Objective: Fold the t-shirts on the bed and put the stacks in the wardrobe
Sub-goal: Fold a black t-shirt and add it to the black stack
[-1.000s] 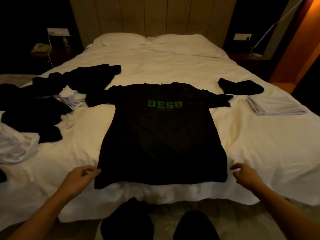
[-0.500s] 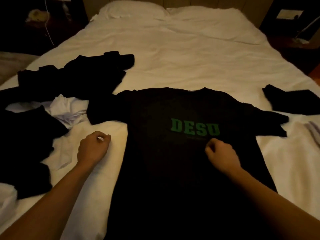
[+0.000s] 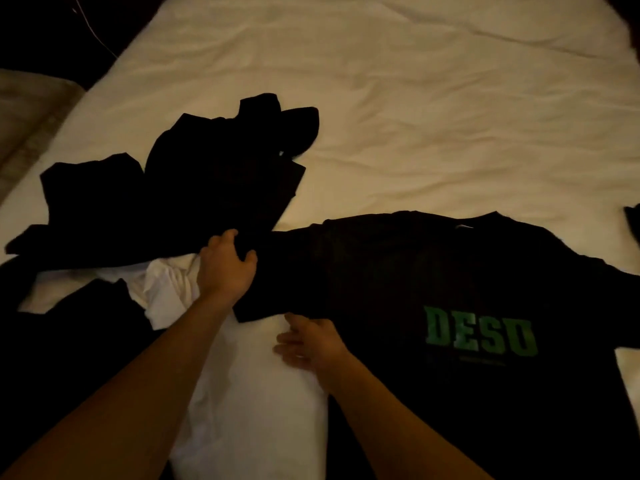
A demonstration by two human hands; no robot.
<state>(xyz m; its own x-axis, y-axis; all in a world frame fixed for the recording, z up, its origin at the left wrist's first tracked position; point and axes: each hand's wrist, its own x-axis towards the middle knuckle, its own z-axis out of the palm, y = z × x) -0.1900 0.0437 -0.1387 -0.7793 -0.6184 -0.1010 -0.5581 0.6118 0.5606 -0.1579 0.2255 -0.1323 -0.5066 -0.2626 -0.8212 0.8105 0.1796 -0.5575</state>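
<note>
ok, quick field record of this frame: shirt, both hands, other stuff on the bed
shirt: black t-shirt with green DESU print, laid flat on white bedsheet
left hand: grips the shirt's sleeve at its end
right hand: fingers at the sleeve's lower edge, grip unclear
other: pile of black garments; crumpled white garment

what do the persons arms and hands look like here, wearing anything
Both forearms are bare right down to the frame edge: no sleeve, cuff, glove, watch or bracelet shows on either. The left hand and right hand look bare too, with no ring visible on the fingers, though the light is dim and warm, so small details could be missed.
</note>
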